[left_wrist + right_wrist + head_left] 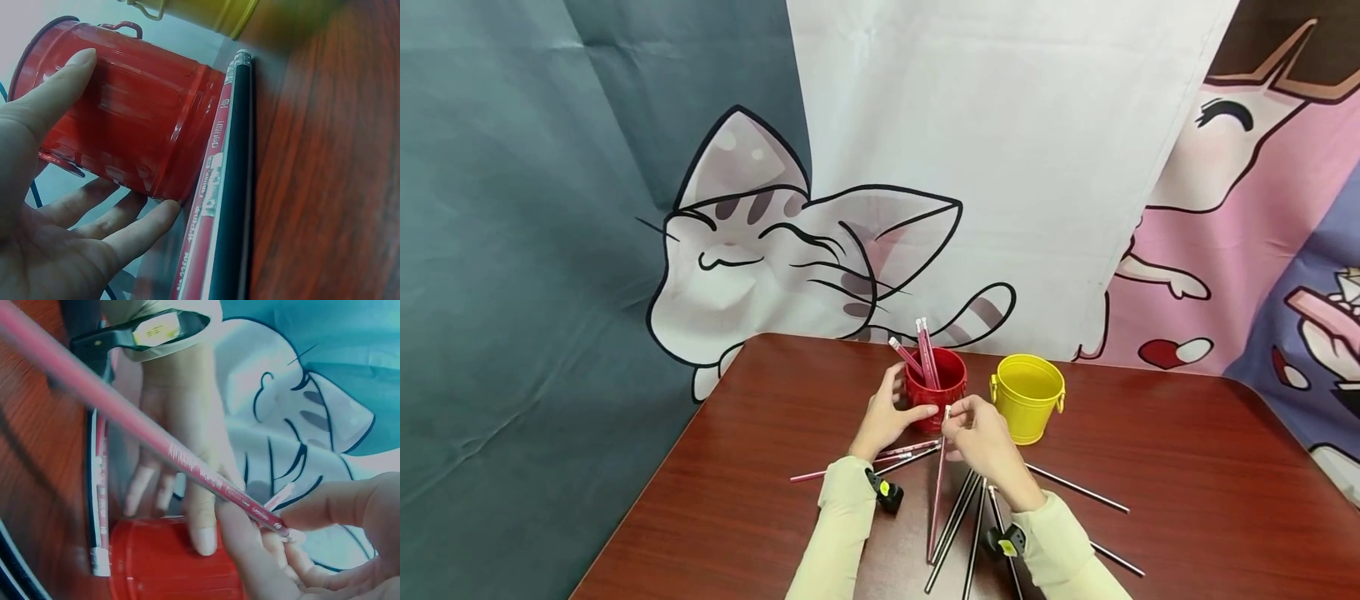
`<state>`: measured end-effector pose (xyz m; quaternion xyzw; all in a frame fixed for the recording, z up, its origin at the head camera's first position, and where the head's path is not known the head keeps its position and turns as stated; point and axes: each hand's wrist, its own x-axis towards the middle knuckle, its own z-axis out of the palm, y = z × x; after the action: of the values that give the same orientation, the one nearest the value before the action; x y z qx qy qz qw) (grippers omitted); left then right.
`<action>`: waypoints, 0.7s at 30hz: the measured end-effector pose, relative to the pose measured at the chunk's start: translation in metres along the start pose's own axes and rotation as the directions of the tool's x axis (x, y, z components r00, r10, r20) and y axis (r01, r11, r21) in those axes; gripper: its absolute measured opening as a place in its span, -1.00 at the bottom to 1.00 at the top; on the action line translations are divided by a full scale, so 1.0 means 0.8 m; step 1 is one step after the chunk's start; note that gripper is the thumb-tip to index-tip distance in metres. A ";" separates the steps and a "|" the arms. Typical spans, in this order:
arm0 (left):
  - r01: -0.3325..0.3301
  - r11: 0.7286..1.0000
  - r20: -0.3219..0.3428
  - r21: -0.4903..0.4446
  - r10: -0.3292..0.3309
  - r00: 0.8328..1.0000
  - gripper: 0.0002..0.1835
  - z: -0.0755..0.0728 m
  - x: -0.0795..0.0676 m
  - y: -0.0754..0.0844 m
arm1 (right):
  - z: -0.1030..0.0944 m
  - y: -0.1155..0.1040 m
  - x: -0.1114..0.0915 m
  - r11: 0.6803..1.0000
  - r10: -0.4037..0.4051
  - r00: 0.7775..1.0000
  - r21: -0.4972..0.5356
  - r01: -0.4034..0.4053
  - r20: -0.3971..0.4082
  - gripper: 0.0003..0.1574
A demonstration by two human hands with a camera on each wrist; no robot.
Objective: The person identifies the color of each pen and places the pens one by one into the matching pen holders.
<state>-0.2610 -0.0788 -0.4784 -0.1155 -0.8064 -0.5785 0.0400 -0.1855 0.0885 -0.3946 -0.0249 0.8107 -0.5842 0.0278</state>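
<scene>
Held slim pink pencil point(169, 445): far end blurred and cut off by the right wrist view's left edge.
Pink pencils point(927, 358) in the round red metal bucket point(140, 106): lower ends hidden inside.
Left fingers point(140, 234): two tips, it seems, behind that bucket.
Round yellow metal bucket point(1026, 412): cropped in the left wrist view.
Slim black pencils point(975, 542): one partly behind the right sleeve point(1060, 542).

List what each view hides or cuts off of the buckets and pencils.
Head: lower ends of the pink pencils in the red bucket, hidden by its wall.
Head: left ends of the two rightmost black pencils, hidden by the right arm.
Left wrist: yellow bucket, mostly cut off by the top edge.
Right wrist: held pencil, one end past the left edge.
</scene>
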 end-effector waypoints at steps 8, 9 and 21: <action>-0.002 1.000 -0.011 0.018 0.003 1.000 -0.10 -0.001 -0.001 -0.002 | -0.004 -0.019 -0.015 0.957 -0.288 0.956 -0.051 0.285 -0.059 -0.82; -0.007 1.000 -0.013 0.019 0.007 1.000 -0.11 -0.001 -0.001 -0.001 | -0.004 -0.021 -0.017 0.944 -0.329 0.942 -0.063 0.325 -0.069 -0.82; -0.003 1.000 -0.009 0.009 0.003 1.000 -0.12 -0.001 0.000 0.001 | -0.004 -0.024 -0.033 0.725 -0.688 0.710 -0.115 0.679 -0.150 -0.71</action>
<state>-0.2606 -0.0793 -0.4774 -0.1138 -0.8085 -0.5756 0.0450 -0.1595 0.0870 -0.3748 -0.2701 0.7577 -0.5316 -0.2651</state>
